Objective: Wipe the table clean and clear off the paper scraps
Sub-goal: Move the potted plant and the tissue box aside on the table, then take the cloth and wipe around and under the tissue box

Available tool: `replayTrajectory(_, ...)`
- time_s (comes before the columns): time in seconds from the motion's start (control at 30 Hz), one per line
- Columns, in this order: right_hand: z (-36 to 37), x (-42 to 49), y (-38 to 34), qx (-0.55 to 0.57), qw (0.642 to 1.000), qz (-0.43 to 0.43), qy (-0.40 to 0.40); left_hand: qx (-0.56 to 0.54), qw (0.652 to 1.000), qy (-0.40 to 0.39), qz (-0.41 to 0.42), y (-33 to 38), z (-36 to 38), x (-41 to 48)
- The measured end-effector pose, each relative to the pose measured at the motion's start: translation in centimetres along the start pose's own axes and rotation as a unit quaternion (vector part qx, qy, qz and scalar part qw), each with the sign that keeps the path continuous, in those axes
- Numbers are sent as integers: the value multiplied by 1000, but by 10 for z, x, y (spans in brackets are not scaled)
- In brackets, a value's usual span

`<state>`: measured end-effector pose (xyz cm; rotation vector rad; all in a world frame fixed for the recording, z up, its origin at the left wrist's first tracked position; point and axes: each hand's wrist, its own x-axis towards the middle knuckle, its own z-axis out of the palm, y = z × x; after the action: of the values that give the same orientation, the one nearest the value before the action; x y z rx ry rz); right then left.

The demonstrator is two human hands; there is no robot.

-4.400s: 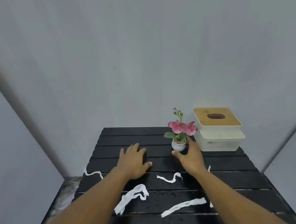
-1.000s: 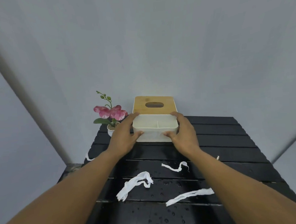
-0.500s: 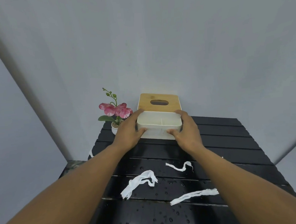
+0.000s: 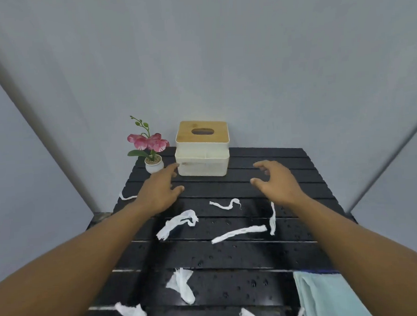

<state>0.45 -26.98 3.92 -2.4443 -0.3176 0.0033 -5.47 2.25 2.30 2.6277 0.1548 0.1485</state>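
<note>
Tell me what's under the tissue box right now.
The tissue box sits stacked on a white organizer tray, which rests on the black slatted table. Whatever the tray holds is hidden by the box.

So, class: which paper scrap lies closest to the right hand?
The thin upright strip just below the right hand's wrist; every other scrap lies farther left or nearer the table's front edge.

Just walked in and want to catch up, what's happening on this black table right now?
A person is tidying a wet black slatted table. Both hands are empty and open: the left hand sits by the tissue box at the back, near the potted orchid, and the right hand hovers apart from it. White paper scraps lie scattered across the slats, none picked up yet. A light blue cloth lies at the near right corner.
</note>
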Motion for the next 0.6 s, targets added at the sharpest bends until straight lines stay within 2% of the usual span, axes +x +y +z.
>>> replayTrajectory(0.13, -47, -57, 31, -44, 995, 4, -94, 6, 997, -4, 72, 47, 2, -41)
replayTrajectory(0.23, -74, -99, 52, -87, 979, 20, -186, 8, 988, -67, 143, 100, 17, -74)
replayTrajectory(0.33, -90, -133, 69, -121, 963, 31, -239, -6, 976, -131, 176, 152, 42, -102)
replayTrajectory(0.43, -99, -162, 81, -146, 955, 30, -258, 1, 965, -184, 185, 195, 71, -126)
replayTrajectory(0.6, -98, -197, 100, -210, 951, 5, -225, 108, 945, -235, 198, 233, 108, -153)
